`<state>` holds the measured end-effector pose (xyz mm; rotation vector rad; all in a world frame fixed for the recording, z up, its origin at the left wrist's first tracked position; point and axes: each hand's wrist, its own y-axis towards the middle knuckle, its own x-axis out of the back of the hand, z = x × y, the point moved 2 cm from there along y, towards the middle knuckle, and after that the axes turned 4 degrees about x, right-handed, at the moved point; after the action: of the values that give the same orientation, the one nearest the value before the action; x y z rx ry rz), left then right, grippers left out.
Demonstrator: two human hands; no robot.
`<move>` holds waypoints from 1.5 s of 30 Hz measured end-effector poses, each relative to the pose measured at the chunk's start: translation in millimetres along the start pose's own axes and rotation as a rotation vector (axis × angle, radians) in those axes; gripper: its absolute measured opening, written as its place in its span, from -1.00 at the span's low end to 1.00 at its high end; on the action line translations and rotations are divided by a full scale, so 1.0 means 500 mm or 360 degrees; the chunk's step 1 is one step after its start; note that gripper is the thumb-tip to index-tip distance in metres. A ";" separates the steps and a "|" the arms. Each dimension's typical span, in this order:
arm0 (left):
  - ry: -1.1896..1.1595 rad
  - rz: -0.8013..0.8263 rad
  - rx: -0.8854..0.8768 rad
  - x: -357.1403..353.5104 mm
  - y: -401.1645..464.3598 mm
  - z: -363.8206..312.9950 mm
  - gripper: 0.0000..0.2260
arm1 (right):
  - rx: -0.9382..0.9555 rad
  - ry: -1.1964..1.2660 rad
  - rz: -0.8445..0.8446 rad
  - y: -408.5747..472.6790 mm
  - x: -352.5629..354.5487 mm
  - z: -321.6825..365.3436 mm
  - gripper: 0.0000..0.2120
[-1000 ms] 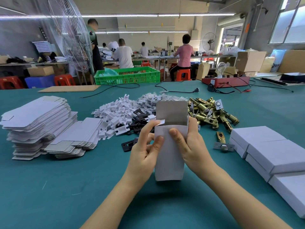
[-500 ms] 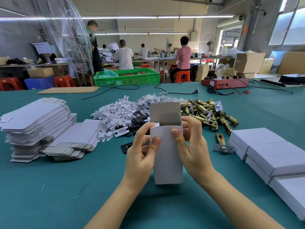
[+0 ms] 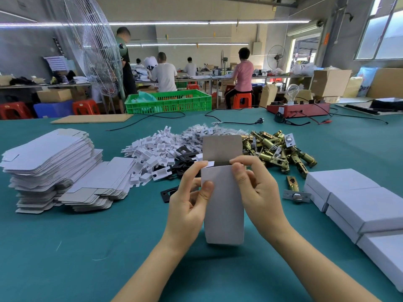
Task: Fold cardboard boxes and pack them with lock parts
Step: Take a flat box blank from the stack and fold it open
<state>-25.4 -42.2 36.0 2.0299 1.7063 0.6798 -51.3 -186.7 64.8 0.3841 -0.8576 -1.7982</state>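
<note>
I hold a small white cardboard box (image 3: 224, 205) upright over the green table, its grey-lined top flap standing open. My left hand (image 3: 189, 203) grips the box's left side, thumb on the front face, index finger at the left side flap. My right hand (image 3: 257, 190) grips the right side, index finger curled over the top right edge. Behind the box lie brass lock latches (image 3: 281, 149), black strike plates (image 3: 185, 158) and white plastic pieces (image 3: 152, 151). One latch (image 3: 293, 188) lies alone to the right.
Flat unfolded box blanks (image 3: 48, 162) are stacked at the left. Closed white boxes (image 3: 357, 201) sit at the right. A green crate (image 3: 170, 101), a red test device with a bulb (image 3: 298, 107) and cables lie farther back. People work at distant benches.
The box has shifted slightly left and toward me. My right index finger has moved up onto the box's top right edge; my left thumb has slid down the front face.
</note>
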 end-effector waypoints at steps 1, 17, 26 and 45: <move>0.0017 0.0005 -0.0009 -0.002 0.000 -0.001 -0.71 | -0.0030 0.0057 -0.0012 0.002 0.001 0.002 -0.82; -0.0037 -0.0009 0.0024 -0.007 0.002 -0.014 -0.69 | -0.0524 0.1126 0.0199 0.030 0.019 0.032 -0.65; -0.0024 -0.0034 0.0055 -0.008 -0.001 -0.007 -0.68 | -0.0605 0.1104 0.0297 0.022 0.023 0.033 -0.92; 0.0015 -0.0098 0.0103 -0.013 -0.008 0.007 -0.65 | -0.0764 0.0685 0.0138 0.017 0.014 0.028 -0.93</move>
<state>-27.2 -47.8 30.2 2.0107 1.8108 0.6227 -57.0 -189.2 81.5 0.3905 -0.1318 -1.6866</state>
